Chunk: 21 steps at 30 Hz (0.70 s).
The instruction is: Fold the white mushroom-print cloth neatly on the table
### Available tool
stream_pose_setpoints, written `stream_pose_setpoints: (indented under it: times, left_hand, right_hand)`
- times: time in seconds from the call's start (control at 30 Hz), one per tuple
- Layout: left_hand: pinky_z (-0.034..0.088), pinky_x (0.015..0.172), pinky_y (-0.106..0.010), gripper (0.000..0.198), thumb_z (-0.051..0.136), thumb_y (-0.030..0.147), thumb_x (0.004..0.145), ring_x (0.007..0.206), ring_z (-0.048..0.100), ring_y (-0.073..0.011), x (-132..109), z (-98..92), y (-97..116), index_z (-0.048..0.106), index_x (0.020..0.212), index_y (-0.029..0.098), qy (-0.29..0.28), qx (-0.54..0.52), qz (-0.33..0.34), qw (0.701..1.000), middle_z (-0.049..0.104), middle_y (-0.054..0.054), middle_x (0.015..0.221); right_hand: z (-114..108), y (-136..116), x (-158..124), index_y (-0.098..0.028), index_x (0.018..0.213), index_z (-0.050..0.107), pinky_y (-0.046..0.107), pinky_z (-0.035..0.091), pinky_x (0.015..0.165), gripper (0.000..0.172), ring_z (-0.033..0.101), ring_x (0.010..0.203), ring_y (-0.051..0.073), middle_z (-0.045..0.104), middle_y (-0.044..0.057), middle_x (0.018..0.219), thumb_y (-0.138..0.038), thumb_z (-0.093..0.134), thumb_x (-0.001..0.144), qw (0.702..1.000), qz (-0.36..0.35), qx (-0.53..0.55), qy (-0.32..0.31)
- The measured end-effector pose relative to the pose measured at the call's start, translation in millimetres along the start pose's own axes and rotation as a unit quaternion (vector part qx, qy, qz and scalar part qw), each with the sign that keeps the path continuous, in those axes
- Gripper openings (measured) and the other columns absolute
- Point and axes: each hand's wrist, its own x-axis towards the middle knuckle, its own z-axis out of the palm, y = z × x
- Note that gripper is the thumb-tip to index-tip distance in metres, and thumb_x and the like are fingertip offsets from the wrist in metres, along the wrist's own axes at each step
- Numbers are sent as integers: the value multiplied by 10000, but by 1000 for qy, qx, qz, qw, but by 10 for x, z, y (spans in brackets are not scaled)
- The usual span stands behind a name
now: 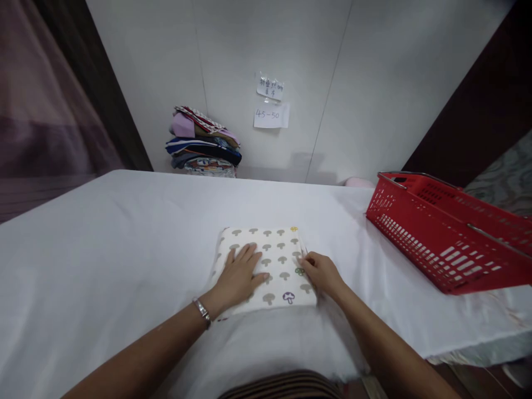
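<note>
A folded white cloth (274, 282) printed with rows of grey mushrooms lies near the front edge of the table, with a few mushrooms in purple, green and yellow. My left hand (241, 277) rests flat on its left part, fingers spread, a metal bracelet on the wrist. At the cloth's right edge my right hand (322, 271) pinches the fabric between thumb and forefinger. The other fingers of that hand are curled, and its far side is hidden.
A white sheet (124, 238) covers the table. On the right stands a red plastic basket (436, 238) with metal handles. Folded fabrics (203, 144) are stacked by the wall at the back left. Two paper notes (271, 115) are stuck to the wall.
</note>
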Motion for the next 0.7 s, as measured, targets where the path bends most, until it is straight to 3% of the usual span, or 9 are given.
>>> stream_pose_setpoints:
  times: [0.17, 0.27, 0.37, 0.47, 0.7]
  left_hand:
    - [67, 1084, -538, 566, 437, 546, 824, 1359, 163, -289, 33, 3, 73, 441, 1284, 218, -35, -4, -13, 999, 293, -99, 1451]
    - [74, 1086, -533, 552, 429, 545, 829, 1358, 165, -288, 21, 13, 113, 445, 1281, 229, -35, -9, -9, 999, 298, -88, 1450]
    - [86, 1087, -527, 540, 424, 551, 830, 1354, 181, -287, 18, 35, 138, 453, 1273, 244, -21, -14, -4, 1000, 317, -78, 1442]
    - [96, 1085, -527, 543, 430, 554, 827, 1351, 191, -286, 22, 44, 145, 463, 1266, 238, -21, -12, -5, 1000, 327, -83, 1436]
    - [113, 1088, -512, 505, 435, 531, 839, 1349, 204, -272, 2, 21, 151, 473, 1259, 255, -35, -15, -5, 999, 334, -65, 1434]
  right_hand:
    - [5, -134, -84, -210, 642, 559, 239, 307, 533, 229, 498, 579, 132, 607, -13, 639, -405, 548, 761, 998, 5, -61, -6]
    - [3, -104, -61, -211, 652, 538, 237, 304, 546, 219, 493, 589, 130, 589, -21, 631, -368, 490, 798, 998, -19, -56, 36]
    - [29, -25, -24, -208, 641, 530, 234, 304, 540, 225, 491, 578, 129, 573, -25, 606, -361, 473, 796, 997, 0, -43, 58]
    - [64, 39, -16, -204, 622, 531, 232, 309, 533, 219, 500, 576, 130, 577, -22, 600, -357, 497, 775, 999, 26, -25, 37]
    - [-25, -25, -171, -210, 679, 560, 239, 301, 531, 289, 509, 590, 137, 609, -6, 651, -465, 500, 803, 999, 8, -38, -7]
